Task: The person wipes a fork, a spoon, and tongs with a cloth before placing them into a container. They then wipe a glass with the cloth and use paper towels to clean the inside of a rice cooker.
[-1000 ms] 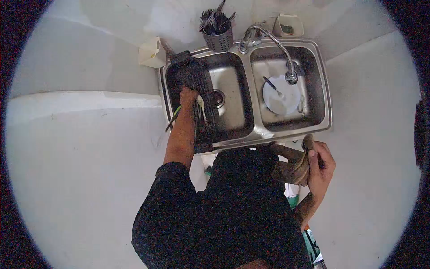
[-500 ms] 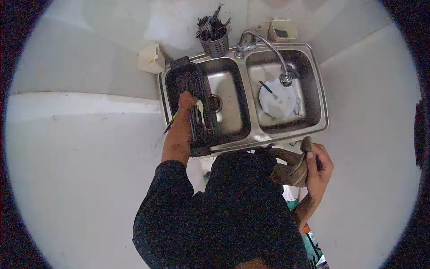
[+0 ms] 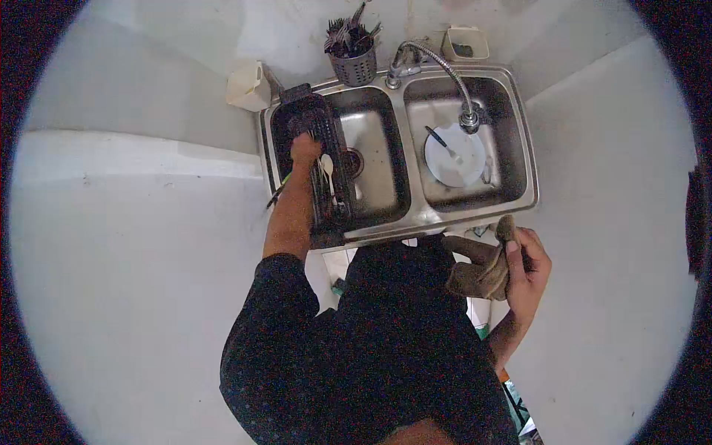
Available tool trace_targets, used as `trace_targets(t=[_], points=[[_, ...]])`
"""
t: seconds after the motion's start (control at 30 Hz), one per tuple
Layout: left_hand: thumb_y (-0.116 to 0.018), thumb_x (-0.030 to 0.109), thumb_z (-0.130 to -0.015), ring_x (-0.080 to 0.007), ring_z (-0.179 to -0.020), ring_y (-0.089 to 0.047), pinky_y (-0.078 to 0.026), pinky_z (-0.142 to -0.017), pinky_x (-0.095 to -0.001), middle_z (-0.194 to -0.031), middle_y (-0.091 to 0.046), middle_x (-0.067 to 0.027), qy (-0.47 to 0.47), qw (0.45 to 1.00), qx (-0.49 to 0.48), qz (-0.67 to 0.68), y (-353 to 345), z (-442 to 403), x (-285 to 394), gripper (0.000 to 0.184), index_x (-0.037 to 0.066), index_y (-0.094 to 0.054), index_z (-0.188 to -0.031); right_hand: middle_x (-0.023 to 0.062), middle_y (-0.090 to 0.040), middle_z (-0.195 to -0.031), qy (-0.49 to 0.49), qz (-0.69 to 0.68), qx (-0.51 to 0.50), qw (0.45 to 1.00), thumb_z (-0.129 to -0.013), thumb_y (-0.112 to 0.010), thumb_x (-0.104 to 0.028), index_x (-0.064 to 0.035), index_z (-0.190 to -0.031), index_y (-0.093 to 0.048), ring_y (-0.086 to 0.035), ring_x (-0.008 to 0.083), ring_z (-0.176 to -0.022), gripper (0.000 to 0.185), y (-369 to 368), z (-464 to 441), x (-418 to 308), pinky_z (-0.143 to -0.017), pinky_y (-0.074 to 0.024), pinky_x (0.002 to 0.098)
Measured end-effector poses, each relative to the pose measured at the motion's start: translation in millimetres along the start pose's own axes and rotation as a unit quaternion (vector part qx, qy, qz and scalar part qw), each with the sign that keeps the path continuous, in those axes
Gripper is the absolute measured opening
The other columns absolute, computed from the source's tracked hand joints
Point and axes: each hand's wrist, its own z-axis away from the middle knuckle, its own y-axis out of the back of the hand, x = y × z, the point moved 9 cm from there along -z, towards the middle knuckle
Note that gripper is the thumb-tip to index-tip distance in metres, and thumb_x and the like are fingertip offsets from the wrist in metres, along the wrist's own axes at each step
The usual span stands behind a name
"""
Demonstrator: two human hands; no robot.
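Brown cloth: lower right of centre, in front of the sink, bunched in my right hand, thumb and fingers closed on its edge, the rest hanging loose.

Dark rack: upper left of centre, set in the left basin. My left hand is down in it; its fingertips are hidden, so I cannot tell how far it is open or what it has hold of.

Pale spoon: in the rack, just beside that hand. Best, I judge, to pinch single pieces by the handle, clear of this spoon, and keep the loose cloth off the sink rim.

Further out: white plate in the right basin, dark-handled fork on it; perforated cutlery holder, top centre.
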Motion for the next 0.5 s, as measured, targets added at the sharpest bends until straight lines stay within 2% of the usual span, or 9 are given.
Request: trace_targets(t=[0.1,0.3,0.33,0.4,0.43,0.47,0.5], points=[[-0.066,0.027,-0.083,-0.0455,-0.095,-0.065,-0.053,-0.084,-0.0520,-0.099,-0.067,-0.0269,0.000,0.999,0.016,0.029,22,-21,6,0.041,-0.006,-0.060,-0.107,0.0110,-0.063,-0.094,0.003,-0.010,-0.005,1.000,-0.091,-0.065,-0.015,0.0032,-0.101,-0.068,-0.058,0.0181,-0.085,0.021,-1,1,-1,-0.076,-0.0462,0.0300],[-0.062,0.023,-0.087,-0.0463,-0.087,-0.065,-0.051,-0.077,-0.0554,-0.092,-0.065,-0.0296,-0.040,0.976,0.183,0.113,118,-19,27,0.032,-0.005,-0.051,-0.100,0.0112,-0.065,-0.095,0.034,-0.023,-0.016,0.999,-0.091,-0.066,-0.018,0.0023,-0.104,-0.068,-0.060,0.0191,-0.087,0.024,-4,2,-7,-0.078,-0.0471,0.0318],[-0.057,0.021,-0.091,-0.0389,-0.078,-0.068,-0.053,-0.068,-0.0506,-0.086,-0.066,-0.0269,-0.106,0.949,0.281,0.096,152,-3,45,0.026,-0.003,-0.050,-0.098,0.0111,-0.065,-0.095,0.046,-0.026,-0.022,0.998,-0.091,-0.065,-0.017,0.0019,-0.105,-0.069,-0.060,0.0191,-0.087,0.024,-5,1,-9,-0.079,-0.0470,0.0319],[-0.053,0.018,-0.093,-0.0322,-0.074,-0.067,-0.053,-0.065,-0.0459,-0.081,-0.064,-0.0194,-0.025,0.925,0.242,0.291,192,29,54,0.020,-0.001,-0.049,-0.096,0.0102,-0.066,-0.096,0.065,-0.041,-0.057,0.995,-0.091,-0.065,-0.016,0.0006,-0.107,-0.069,-0.060,0.0186,-0.088,0.024,-9,-3,-10,-0.079,-0.0469,0.0316],[-0.051,0.017,-0.094,-0.0288,-0.071,-0.067,-0.053,-0.064,-0.0435,-0.078,-0.063,-0.0157,0.014,0.896,0.219,0.386,206,40,59,0.017,0.000,-0.049,-0.096,0.0098,-0.066,-0.096,0.070,-0.046,-0.070,0.994,-0.091,-0.065,-0.017,0.0006,-0.107,-0.069,-0.060,0.0182,-0.088,0.024,-12,-8,-12,-0.079,-0.0467,0.0313],[-0.046,0.017,-0.096,-0.0203,-0.065,-0.059,-0.051,-0.059,-0.0365,-0.072,-0.055,-0.0065,0.024,0.748,0.175,0.639,174,30,43,0.014,0.004,-0.047,-0.091,0.0095,-0.066,-0.096,0.074,-0.050,-0.085,0.992,-0.091,-0.065,-0.017,0.0006,-0.107,-0.069,-0.060,0.0178,-0.088,0.024,-17,-13,-16,-0.079,-0.0466,0.0310],[-0.047,0.017,-0.096,-0.0199,-0.063,-0.057,-0.049,-0.056,-0.0350,-0.071,-0.054,-0.0058,0.050,0.678,0.155,0.717,181,40,52,0.014,0.005,-0.047,-0.089,0.0092,-0.066,-0.096,0.077,-0.055,-0.102,0.990,-0.091,-0.065,-0.017,0.0005,-0.107,-0.069,-0.060,0.0174,-0.088,0.024,-23,-20,-21,-0.079,-0.0464,0.0307]])
